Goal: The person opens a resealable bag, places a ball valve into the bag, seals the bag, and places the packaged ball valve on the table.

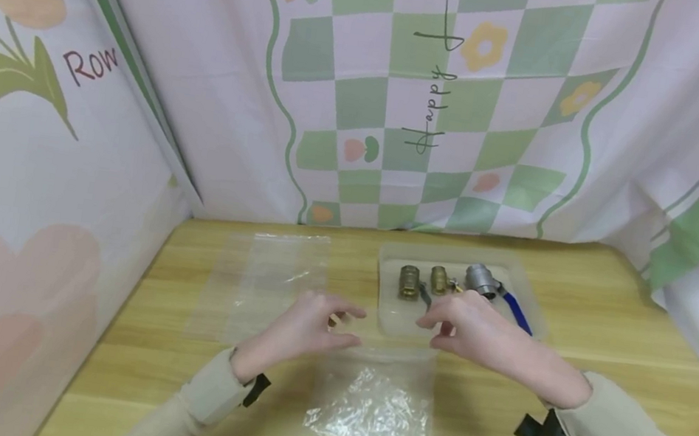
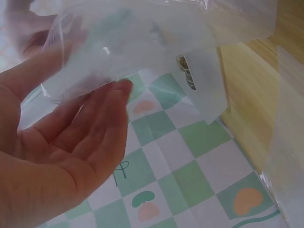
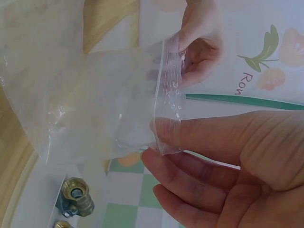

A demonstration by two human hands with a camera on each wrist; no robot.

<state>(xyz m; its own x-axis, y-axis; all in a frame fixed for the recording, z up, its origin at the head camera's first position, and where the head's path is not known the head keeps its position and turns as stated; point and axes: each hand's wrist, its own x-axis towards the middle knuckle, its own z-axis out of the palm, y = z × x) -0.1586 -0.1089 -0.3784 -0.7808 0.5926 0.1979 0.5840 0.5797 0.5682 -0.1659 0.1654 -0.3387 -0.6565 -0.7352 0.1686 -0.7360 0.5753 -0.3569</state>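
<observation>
A clear zip bag [image 1: 373, 407] hangs between my two hands over the wooden table. My left hand [image 1: 311, 324] pinches one side of its mouth, and the plastic lies between thumb and fingers in the left wrist view. At the opposite corner my right hand [image 1: 471, 328] holds the zip strip [image 3: 168, 95] between thumb and forefinger. Beyond the hands stands a shallow translucent tray [image 1: 389, 320]. In it lie a brass ball valve [image 1: 409, 283] with a grey lever, a smaller brass valve [image 1: 439, 280], and a silver valve [image 1: 482, 280] with a blue lever.
Another clear bag [image 1: 246, 285] lies flat on the table [image 1: 119, 379] at the left. A printed curtain [image 1: 353, 99] closes off the back, and patterned cloth [image 1: 23, 202] borders the left side.
</observation>
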